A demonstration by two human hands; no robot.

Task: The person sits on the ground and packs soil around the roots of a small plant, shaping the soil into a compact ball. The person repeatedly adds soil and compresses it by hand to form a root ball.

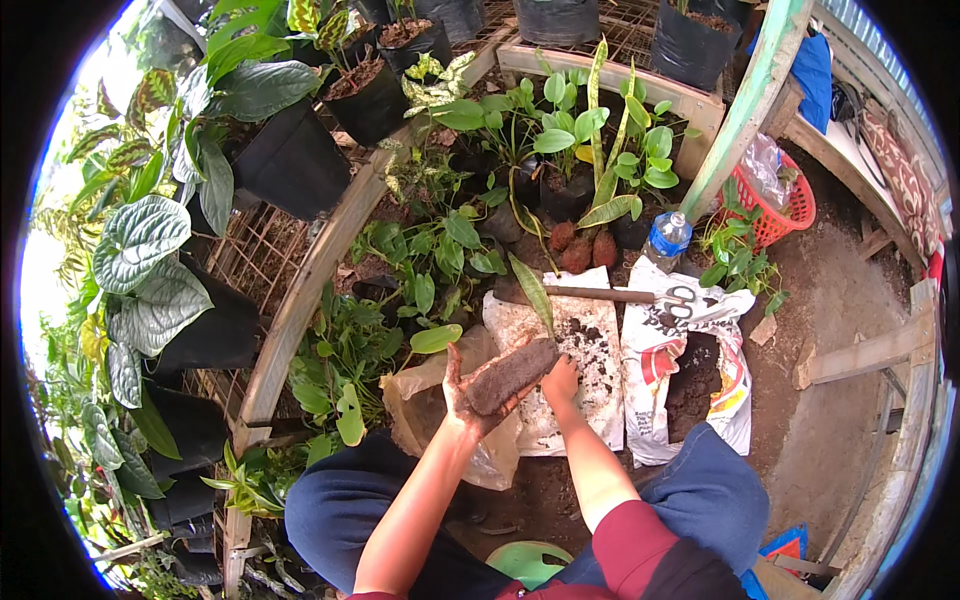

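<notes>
A long cylinder of packed dark soil (514, 376) lies across the palm of my left hand (461, 394), whose fingers pass beneath it. From its far end rises a single snake plant leaf (534, 296). My right hand (561, 381) is beside that far end, fingers curled, low over a soil-strewn white sack (577, 420). Whether it touches the soil cylinder is not clear. A hand tool with a wooden handle (600, 293) rests across the top of the sack. Right of it lies a printed white bag (645, 435), torn open to show dark soil (691, 386).
A crumpled clear plastic bag (431, 405) lies left of my hands. Beyond stand a water bottle (666, 241), reddish-brown balls (576, 255) and leafy potted plants (566, 139). A wooden rack (289, 300) curves along the left; a green post (742, 112) and red basket (802, 199) are at right.
</notes>
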